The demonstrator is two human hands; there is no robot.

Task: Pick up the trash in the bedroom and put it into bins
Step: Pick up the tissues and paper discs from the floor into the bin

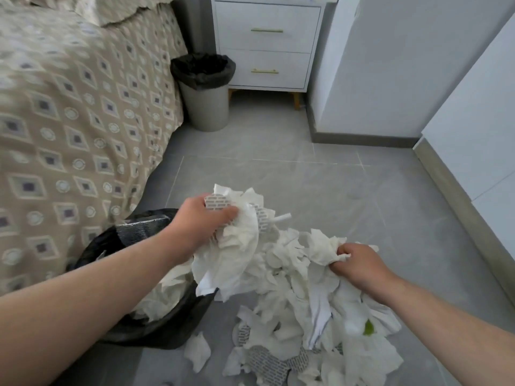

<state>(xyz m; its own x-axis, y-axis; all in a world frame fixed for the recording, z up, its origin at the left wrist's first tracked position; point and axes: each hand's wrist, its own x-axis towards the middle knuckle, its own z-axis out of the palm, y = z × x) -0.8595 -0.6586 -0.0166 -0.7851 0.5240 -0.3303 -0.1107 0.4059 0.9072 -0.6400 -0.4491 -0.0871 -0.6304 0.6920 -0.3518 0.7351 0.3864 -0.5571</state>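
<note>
Left hand point(206, 218): fingers curled tight round a large bundle of crumpled white tissue paper point(237, 254), with a scrap of grey brick-patterned paper caught in the grip. It is raised off the floor, and its lower edge hangs just beside the mouth of the near bin.

Right hand point(359, 266): fingers closed, pinching a wad of crumpled white tissue point(323, 249) at the top of the heap. I cannot tell whether the wad is lifted free or resting on the heap.

Near bin: round bin lined with a black plastic bag point(145, 332), tipped toward the heap at the foot of the bed. It holds some white tissue.

Trash: loose heap of white tissue and patterned paper pieces point(306, 316) spread over the grey tiled floor point(362, 190) to the right of the near bin, with a small green scrap point(368, 328) in it. One stray tissue lies apart, nearer the bin.

Further out: grey round bin with a black liner point(207, 107) between the bed with the beige diamond-print cover point(69, 107) and the white two-drawer nightstand point(267, 43), well apart from the heap.

Step, as judged: mid-transfer, handfuls going from heap to near bin; most of the heap remains. The next move calls for swinging the left bundle over the bag mouth and letting go (loose sheets may trail and spill), then bringing the right wad across.
</note>
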